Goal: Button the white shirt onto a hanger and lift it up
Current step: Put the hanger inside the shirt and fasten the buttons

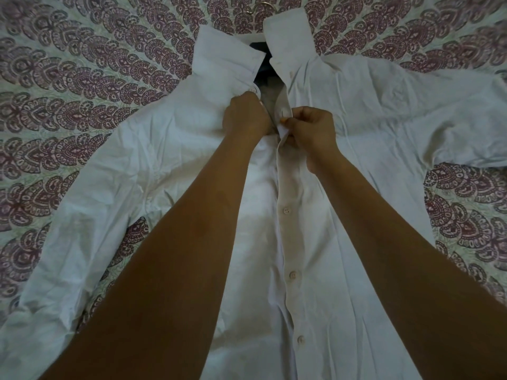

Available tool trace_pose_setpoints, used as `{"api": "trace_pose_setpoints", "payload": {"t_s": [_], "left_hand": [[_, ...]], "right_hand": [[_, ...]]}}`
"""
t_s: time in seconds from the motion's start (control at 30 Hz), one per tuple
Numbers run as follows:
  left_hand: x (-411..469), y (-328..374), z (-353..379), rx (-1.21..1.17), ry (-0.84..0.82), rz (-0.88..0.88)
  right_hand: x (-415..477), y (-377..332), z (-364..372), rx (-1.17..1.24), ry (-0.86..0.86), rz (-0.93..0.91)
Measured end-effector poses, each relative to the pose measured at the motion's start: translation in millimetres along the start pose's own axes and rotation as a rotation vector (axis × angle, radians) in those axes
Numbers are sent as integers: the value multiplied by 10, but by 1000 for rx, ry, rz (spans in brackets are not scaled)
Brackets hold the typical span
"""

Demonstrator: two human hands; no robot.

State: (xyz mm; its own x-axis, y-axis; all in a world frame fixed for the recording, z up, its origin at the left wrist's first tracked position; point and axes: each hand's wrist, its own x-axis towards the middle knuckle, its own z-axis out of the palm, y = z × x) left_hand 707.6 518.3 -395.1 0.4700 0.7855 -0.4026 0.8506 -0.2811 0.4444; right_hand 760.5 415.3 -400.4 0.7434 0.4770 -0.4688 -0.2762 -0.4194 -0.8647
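Bed: a bed cover (82, 78) printed with purple and pale green scallop shapes fills the view and carries everything.
Shirt: the white shirt (370, 100) lies flat on its back in the middle of the bed, front up, with the collar (288, 26) toward the far side and the hem toward the near side.
Sleeves: one sleeve (68, 242) runs toward the near left corner, and the other reaches the right edge.
Buttons: three lower buttons (293, 275) are done up along the front strip. The top of the front lies open, and a loose button (252, 90) shows at the collar band.
Hanger: a thin metal hook (267, 4) shows just beyond the collar. A dark shape sits inside the neck opening, but it is unclear what it is.
Left hand: the left hand (247, 113) has its fingers curled round the left front edge of the shirt, just below the collar button.
Right hand: the right hand (310, 127) pinches the front strip between thumb and fingers, just beside the left hand.
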Motion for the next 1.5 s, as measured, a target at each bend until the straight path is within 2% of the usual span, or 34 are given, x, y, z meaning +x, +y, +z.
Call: {"api": "trace_pose_setpoints", "payload": {"t_s": [0.1,0.17,0.3,0.43,0.67,0.83,0.93,1.07,1.2,1.37,1.5], "left_hand": [[-10,-60,-34,-98,-54,5],[-58,-96,-57,-277,-60,24],[-163,-90,-65,-455,30,82],[-248,-40,-71,-568,45,76],[-322,-55,-75,-578,19,102],[-362,-59,-80,-652,17,53],[-401,-37,-86,-687,33,9],[-409,-30,-83,-720,13,-62],[-392,-5,-87,-858,-33,-207],[-378,-68,-33,-970,-31,-214],[-351,-88,27,-883,45,-161]], "right_hand": [[9,15,10,-15,4,-13],[-4,24,15,-35,15,-48],[-54,4,11,-86,18,-106],[-90,-28,6,-110,5,-104],[-152,-12,-11,-49,-2,-163],[-156,-39,-28,43,-15,-69],[-135,-58,-10,22,-10,-80],[-115,-41,35,-145,56,-159],[-146,3,75,-329,141,-343],[-186,79,150,-383,200,-475],[-176,102,167,-355,204,-477]]}}
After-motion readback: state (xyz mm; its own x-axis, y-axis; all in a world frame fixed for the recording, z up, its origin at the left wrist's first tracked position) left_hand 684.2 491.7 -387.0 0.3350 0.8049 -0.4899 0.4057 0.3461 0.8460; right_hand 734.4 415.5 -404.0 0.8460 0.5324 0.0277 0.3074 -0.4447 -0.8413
